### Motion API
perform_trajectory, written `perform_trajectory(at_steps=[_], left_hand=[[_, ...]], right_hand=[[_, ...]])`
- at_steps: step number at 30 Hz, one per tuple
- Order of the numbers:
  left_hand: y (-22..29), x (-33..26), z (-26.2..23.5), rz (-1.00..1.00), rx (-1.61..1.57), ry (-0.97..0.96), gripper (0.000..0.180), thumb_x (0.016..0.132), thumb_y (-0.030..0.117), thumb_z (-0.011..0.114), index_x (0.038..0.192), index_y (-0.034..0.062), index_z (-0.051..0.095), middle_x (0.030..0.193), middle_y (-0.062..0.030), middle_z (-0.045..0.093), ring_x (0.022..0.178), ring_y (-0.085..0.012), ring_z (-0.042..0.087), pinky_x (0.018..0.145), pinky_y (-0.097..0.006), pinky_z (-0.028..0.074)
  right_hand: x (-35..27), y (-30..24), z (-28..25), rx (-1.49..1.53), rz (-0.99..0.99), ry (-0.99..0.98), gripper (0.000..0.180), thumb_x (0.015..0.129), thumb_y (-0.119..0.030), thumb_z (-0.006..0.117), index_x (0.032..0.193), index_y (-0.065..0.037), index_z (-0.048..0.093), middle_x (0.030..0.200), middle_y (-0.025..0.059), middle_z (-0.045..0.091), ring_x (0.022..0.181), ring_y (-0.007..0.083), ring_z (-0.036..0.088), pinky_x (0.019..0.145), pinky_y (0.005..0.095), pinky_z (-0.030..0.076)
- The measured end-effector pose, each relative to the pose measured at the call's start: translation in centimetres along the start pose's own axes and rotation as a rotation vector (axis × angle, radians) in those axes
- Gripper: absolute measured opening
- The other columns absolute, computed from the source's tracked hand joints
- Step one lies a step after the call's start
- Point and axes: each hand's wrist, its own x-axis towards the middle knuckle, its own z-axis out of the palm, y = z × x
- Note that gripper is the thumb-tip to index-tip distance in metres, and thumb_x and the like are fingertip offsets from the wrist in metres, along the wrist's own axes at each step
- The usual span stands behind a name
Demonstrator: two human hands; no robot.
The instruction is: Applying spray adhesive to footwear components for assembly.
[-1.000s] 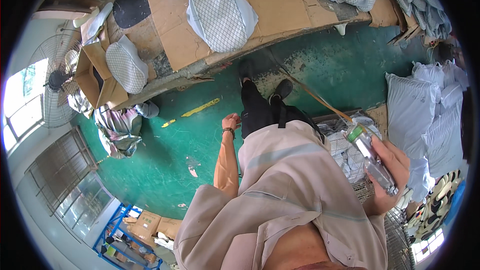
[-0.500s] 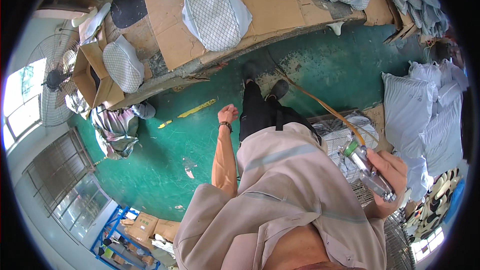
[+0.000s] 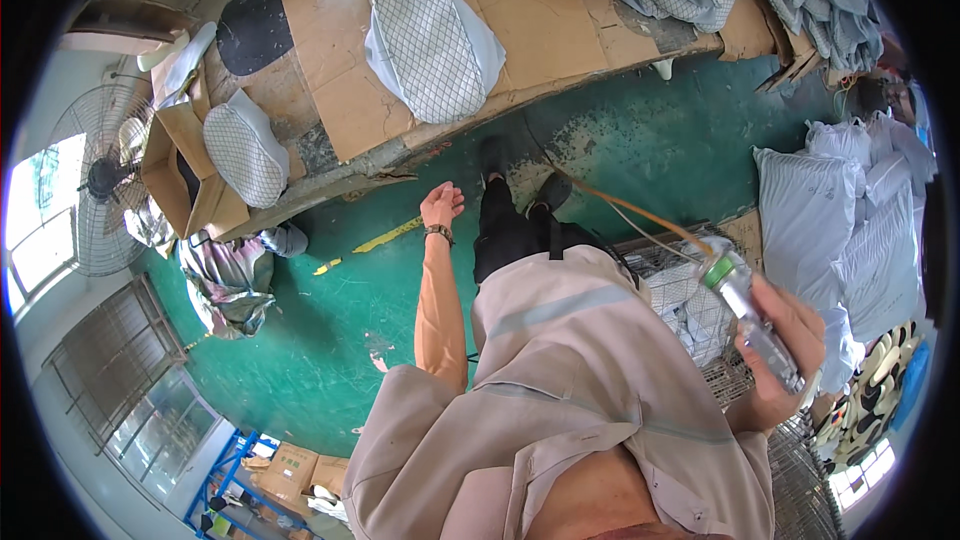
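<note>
Behind the right hand (image 3: 785, 340), the metal tool's (image 3: 752, 315) lower end hides.

short-sleeved shirt (image 3: 590, 380), beige-tan, fills frame from centre toward 6 o'clock; pale grey-green band across back, second band lower toward 5 o'clock. sleeve hem ends above elbow on left arm, at 7 o'clock from centre. dark wristband or watch (image 3: 438, 232) on left wrist, toward 11 o'clock from centre. black trousers (image 3: 510, 235) just above shirt, toward 12 o'clock; dark shoes (image 3: 548, 192) beyond. both hands bare, no gloves.
</note>
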Motion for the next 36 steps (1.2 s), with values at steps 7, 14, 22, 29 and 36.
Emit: perform_trajectory(at_steps=[7, 14, 22, 29, 36], left_hand=[[-0.4, 0.9, -0.3, -0.057, 0.012, -0.018, 0.030, 0.097, 0.023, 0.069, 0.118, 0.0021, 0.068, 0.099, -0.0089, 0.073, 0.083, -0.0185, 0.071, 0.068, -0.033, 0.060], [-0.2, 1.3, -0.3, -0.066, 0.021, -0.003, 0.030, 0.097, 0.023, 0.069, 0.118, 0.0022, 0.068, 0.099, -0.0088, 0.073, 0.084, -0.0187, 0.071, 0.068, -0.033, 0.060], [2.7, 1.4, 0.9, 0.100, -0.095, 0.011, 0.027, 0.098, 0.017, 0.065, 0.119, 0.0003, 0.068, 0.097, -0.0098, 0.073, 0.078, -0.0172, 0.070, 0.064, -0.029, 0.059], [7.0, 2.4, 1.7, 0.263, -0.218, 0.080, 0.026, 0.098, 0.014, 0.065, 0.119, -0.0005, 0.067, 0.100, -0.0108, 0.073, 0.082, -0.0178, 0.071, 0.067, -0.031, 0.060], [13.3, 4.2, 3.8, 0.436, -0.171, 0.169, 0.031, 0.094, 0.023, 0.071, 0.113, -0.0015, 0.070, 0.087, -0.0067, 0.071, 0.076, -0.0139, 0.067, 0.067, -0.028, 0.056]], right_hand=[[1.3, -1.4, 0.4, -0.057, 0.009, -0.018, 0.056, 0.067, -0.029, 0.079, 0.114, 0.001, 0.074, 0.094, 0.0155, 0.072, 0.082, 0.0250, 0.064, 0.081, 0.0352, 0.046], [2.8, -2.4, 1.0, -0.178, 0.019, 0.037, 0.058, 0.073, -0.028, 0.078, 0.121, 0.003, 0.071, 0.104, 0.0172, 0.072, 0.085, 0.0255, 0.068, 0.086, 0.0337, 0.048], [4.5, -3.0, 2.2, -0.011, -0.299, 0.014, 0.058, 0.075, -0.030, 0.076, 0.118, 0.009, 0.070, 0.091, 0.0215, 0.071, 0.072, 0.0226, 0.067, 0.068, 0.0295, 0.048], [4.3, -3.3, 1.9, 0.043, -0.267, 0.028, 0.060, 0.073, -0.037, 0.076, 0.111, 0.009, 0.072, 0.085, 0.0197, 0.070, 0.068, 0.0217, 0.065, 0.065, 0.0306, 0.047], [2.9, -3.2, 2.1, -0.123, -0.089, 0.225, 0.055, 0.070, -0.028, 0.078, 0.112, 0.007, 0.073, 0.080, 0.0155, 0.069, 0.066, 0.0222, 0.063, 0.063, 0.0309, 0.043]])
